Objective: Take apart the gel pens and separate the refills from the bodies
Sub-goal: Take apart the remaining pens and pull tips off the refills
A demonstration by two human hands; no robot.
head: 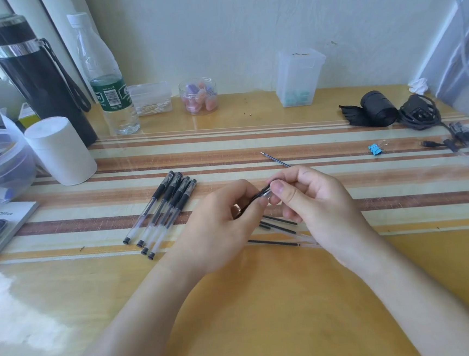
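As the head view looks down on the table (267,302), your left hand (220,221) grips a gel pen (259,196) by its black body near the table's middle. Your right hand (314,199) pinches the pen's clear tip end between thumb and finger. Four assembled pens (162,212) lie toward the left edge, and loose refills (279,220) lie beneath your hands. Hold the body still, twist the tip steadily, then draw the refill out straight.

One view only, worn on your head. It faces forward and down over the glossy yellow wooden bench with brown stripes (267,302) to the pale back wall (215,32). Wide-angle, close: your left hand (220,221) and right hand (315,207) sit mid-frame, near the lens.
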